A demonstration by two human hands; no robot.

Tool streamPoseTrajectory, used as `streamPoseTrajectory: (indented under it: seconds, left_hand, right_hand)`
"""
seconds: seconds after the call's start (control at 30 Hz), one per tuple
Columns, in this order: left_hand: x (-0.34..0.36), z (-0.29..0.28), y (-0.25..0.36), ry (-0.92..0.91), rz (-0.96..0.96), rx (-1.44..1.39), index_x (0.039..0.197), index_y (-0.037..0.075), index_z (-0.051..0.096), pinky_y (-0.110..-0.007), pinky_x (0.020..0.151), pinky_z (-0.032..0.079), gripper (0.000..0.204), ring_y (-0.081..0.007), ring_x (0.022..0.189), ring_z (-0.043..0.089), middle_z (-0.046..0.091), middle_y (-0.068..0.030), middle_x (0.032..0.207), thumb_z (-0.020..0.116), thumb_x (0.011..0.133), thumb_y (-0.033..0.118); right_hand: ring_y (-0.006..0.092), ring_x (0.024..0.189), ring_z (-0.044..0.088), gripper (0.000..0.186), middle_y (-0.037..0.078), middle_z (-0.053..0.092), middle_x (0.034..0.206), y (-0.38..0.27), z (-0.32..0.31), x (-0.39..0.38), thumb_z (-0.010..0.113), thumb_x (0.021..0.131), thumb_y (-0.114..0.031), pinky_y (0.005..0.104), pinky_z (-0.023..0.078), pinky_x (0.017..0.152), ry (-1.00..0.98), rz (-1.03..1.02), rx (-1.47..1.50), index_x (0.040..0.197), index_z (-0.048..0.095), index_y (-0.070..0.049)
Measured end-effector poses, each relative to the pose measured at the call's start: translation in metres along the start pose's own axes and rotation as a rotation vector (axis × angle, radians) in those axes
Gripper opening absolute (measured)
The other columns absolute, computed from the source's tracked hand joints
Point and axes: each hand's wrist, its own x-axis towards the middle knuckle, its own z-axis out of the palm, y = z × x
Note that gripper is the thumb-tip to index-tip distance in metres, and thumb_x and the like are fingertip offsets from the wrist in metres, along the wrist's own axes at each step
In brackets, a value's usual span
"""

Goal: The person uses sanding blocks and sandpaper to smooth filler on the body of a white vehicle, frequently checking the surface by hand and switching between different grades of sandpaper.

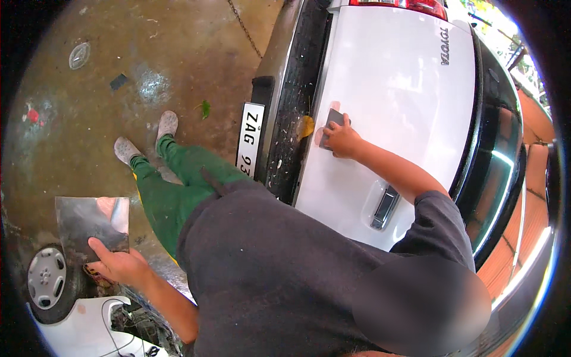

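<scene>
My right hand (343, 140) presses a flat dark grey rectangular piece (335, 118) against the white tailgate (386, 89), with fingers bent over it. Whether that piece is a spreader or a sanding sheet, I cannot tell. Pinkish patches (335, 105) show on the paint at its upper end and along its left side. Down at the left, my left hand (122, 265) grips a shiny grey square sheet (89, 223) by its lower edge, thumb on top. The sheet's upper right corner looks pinkish. The fingers beneath it are mostly hidden.
A black bumper step (297, 101) runs along the tailgate, with a yellow leaf (306, 127) on it. The tailgate handle (385, 208) is below my right forearm. A wheel (47, 276) and white car part (83, 324) are at lower left. A chain (244, 27) crosses the wet floor.
</scene>
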Motion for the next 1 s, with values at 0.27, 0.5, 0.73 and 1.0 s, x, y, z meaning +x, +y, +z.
streamPoseTrajectory:
  seconds: [0.27, 0.5, 0.73, 1.0]
  left_hand:
    - [0.0, 0.0, -0.001, -0.096, 0.097, -0.113, 0.145, -0.004, 0.042, -0.038, 0.107, 0.041, 0.061, -0.0246, 0.125, 0.052, 0.049, -0.016, 0.146, 0.067, 0.097, 0.025]
    - [-0.002, 0.01, 0.002, -0.16, 0.117, -0.046, 0.142, -0.006, 0.044, -0.039, 0.106, 0.043, 0.059, -0.0258, 0.123, 0.054, 0.051, -0.0176, 0.143, 0.066, 0.097, 0.025]
    - [-0.05, 0.075, 0.042, -0.72, -0.319, -0.383, 0.141, -0.002, 0.045, -0.042, 0.104, 0.047, 0.048, -0.0242, 0.121, 0.058, 0.055, -0.0143, 0.139, 0.059, 0.101, 0.02]
    - [-0.148, 0.129, 0.09, -1.373, -0.649, -0.579, 0.128, 0.006, 0.053, -0.038, 0.093, 0.053, 0.028, -0.0206, 0.107, 0.064, 0.064, -0.0067, 0.119, 0.055, 0.104, 0.02]
  right_hand:
    - [0.0346, 0.129, 0.051, 0.035, 0.011, 0.057, 0.135, -0.005, -0.004, 0.0, 0.07, 0.082, -0.031, 0.0795, 0.028, 0.102, -0.043, 0.004, -0.05, 0.115, 0.076, -0.02]
    - [0.0334, 0.124, 0.053, 0.038, 0.007, 0.06, 0.129, -0.015, -0.016, 0.004, 0.07, 0.08, -0.039, 0.0787, 0.028, 0.102, -0.167, 0.13, -0.156, 0.113, 0.076, -0.022]
    - [0.0325, 0.133, 0.05, 0.056, 0.016, 0.051, 0.144, 0.018, -0.108, -0.059, 0.066, 0.086, -0.039, 0.0622, 0.035, 0.11, 0.296, 0.231, 0.673, 0.138, 0.06, -0.019]
    - [0.0248, 0.143, 0.037, 0.067, 0.014, 0.042, 0.153, -0.092, -0.165, -0.117, 0.067, 0.088, -0.033, 0.0458, 0.032, 0.116, 1.284, -0.461, 1.905, 0.145, 0.051, -0.002]
